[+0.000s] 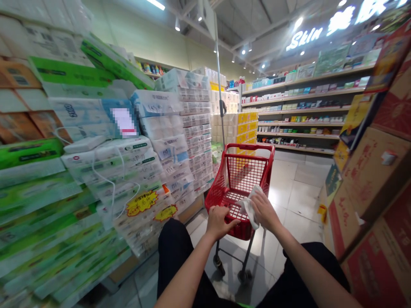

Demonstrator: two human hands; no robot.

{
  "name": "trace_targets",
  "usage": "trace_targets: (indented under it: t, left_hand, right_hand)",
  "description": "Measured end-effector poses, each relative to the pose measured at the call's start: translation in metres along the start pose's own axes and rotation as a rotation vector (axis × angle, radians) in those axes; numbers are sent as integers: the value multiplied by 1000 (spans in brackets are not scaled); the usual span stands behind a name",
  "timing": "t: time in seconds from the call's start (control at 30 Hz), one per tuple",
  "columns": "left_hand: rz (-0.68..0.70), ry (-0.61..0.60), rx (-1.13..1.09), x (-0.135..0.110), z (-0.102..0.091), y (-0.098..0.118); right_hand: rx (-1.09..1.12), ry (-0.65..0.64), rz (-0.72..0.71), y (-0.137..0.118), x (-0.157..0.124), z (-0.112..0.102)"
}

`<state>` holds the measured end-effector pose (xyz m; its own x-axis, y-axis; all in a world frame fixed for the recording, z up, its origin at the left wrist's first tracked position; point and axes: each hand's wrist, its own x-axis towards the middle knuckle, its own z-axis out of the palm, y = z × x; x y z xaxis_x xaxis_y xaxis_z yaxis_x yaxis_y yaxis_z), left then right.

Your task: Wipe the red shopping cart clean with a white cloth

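Two hands on one red cart [249, 147], single head view, looking down a shop aisle.

Head view:
- Left hand [219, 221]: closed over the cart's near rim, fingers curled on the red bar, thumb side up. Firm hold, by the look of it.
- Right hand [265, 209]: fingers bent around a white cloth [248, 208] and pressing it to the near rim, just right of the left hand. Part of the cloth hangs below the hand, and a corner sticks up above the knuckles.
- Cart stands on pale floor tiles [295, 188] directly ahead of the person. Its wheels [219, 262] are near the knees.
- Stacked tissue packs [105, 162] form a wall close on the left, some with yellow price tags. Cardboard boxes [369, 179] stand close on the right. Shelves [298, 107] of small goods run across the back, well apart from the cart.

Progress, as a judgement: the cloth is on the near right stretch of rim only. The far rim and side walls have no cloth on them now. Wiped and unwiped plastic look the same here, so I cannot tell how much has been covered. Work looks mid-course, not ending.
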<state>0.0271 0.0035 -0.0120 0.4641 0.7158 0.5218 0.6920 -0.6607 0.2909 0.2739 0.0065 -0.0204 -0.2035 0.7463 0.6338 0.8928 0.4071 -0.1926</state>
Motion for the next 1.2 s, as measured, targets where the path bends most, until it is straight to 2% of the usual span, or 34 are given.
trace_targets:
  t: [0.1, 0.17, 0.23, 0.3, 0.4, 0.5, 0.6, 0.77, 0.87, 0.93, 1.0, 1.13, 1.2]
  left_hand:
    - [24, 13, 55, -1, -4, -10]
    - [47, 22, 75, -2, -6, -18]
    - [60, 29, 85, -3, -7, -23]
    - [62, 39, 91, -3, -6, -26]
    - [67, 52, 94, -2, -2, -24]
    - [71, 56, 88, -1, 1, -20]
    - [50, 64, 89, 1, 3, -19]
    - [11, 60, 102, 5, 2, -27]
    - [4, 38, 94, 6, 1, -32]
    - [7, 15, 84, 6, 1, -32]
    - [14, -7, 73, 6, 1, -30]
    - [39, -28, 56, 5, 2, -21]
    - [50, -24, 50, 4, 3, -16]
  right_hand:
    - [-5, -23, -73, -34, -15, 2]
    - [6, -67, -135, -41, -17, 2]
    - [8, -115, -172, -33, -11, 0]
    - [-9, -132, -152, -13, 0, -3]
    - [-44, -116, -51, 19, 14, -8]
    - [-65, -103, 43, 27, 19, -9]
    - [-69, -67, 56, 3, 12, -5]
    - [-29, -81, -93, -63, -8, 0]
    - [-2, -123, -144, -73, -11, -3]
    - [3, -163, -162, -62, -6, -6]
    - [-15, -170, -139, -39, 2, -9]
    - [-88, -122, 43, 12, 20, -11]
    - [-109, -119, 125, 27, 25, -11]
